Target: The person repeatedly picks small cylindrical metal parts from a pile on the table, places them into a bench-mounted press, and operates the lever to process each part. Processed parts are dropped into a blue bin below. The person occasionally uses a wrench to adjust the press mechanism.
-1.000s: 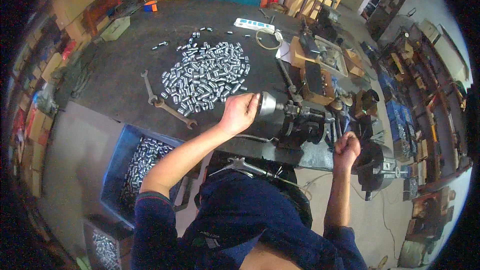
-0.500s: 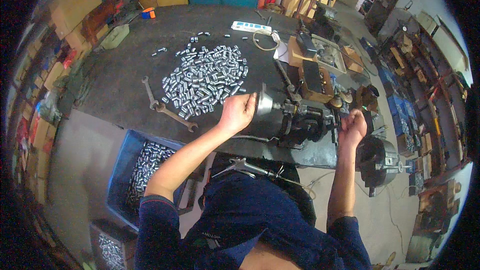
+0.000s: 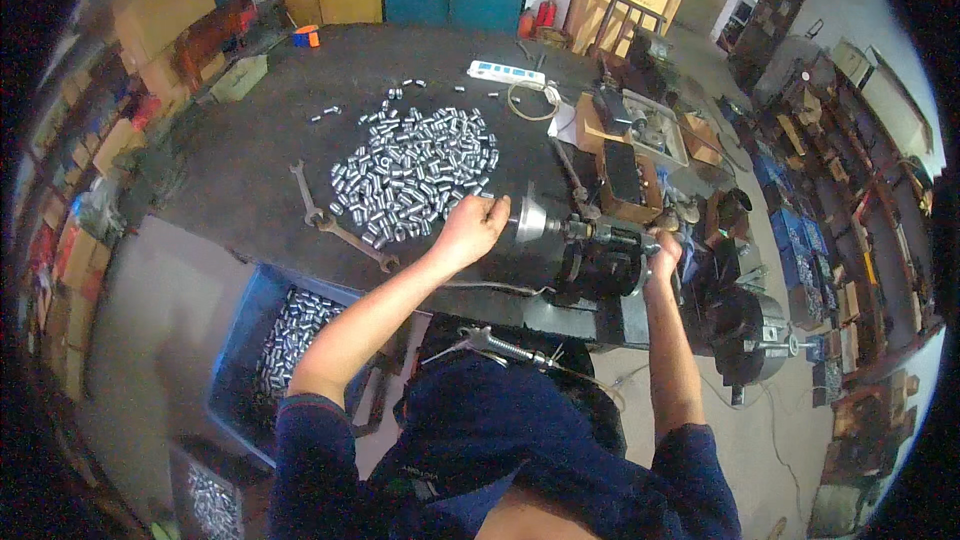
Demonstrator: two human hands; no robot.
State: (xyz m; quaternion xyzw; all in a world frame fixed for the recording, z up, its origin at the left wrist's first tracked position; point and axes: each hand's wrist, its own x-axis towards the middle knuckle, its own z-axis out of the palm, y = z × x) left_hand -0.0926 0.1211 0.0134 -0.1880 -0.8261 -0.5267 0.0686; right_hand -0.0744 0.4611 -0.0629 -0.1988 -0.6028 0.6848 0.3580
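Observation:
My left hand [image 3: 470,230] reaches over the dark bench and pinches a small silver metal sleeve at the chuck [image 3: 530,218] of a small black machine [image 3: 600,265]. My right hand [image 3: 665,248] rests on a lever at the machine's right side, fingers curled around it. A heap of several shiny metal sleeves [image 3: 415,172] lies on the bench just left of my left hand.
Two spanners [image 3: 340,225] lie beside the heap. A blue crate of sleeves [image 3: 290,335] stands below the bench edge on the left. A white power strip [image 3: 508,72], a cable coil [image 3: 530,100] and a wooden box [image 3: 625,175] sit behind the machine. Shelves line the right side.
My right hand has risen from below the machine up onto the lever. My left hand stays at the chuck.

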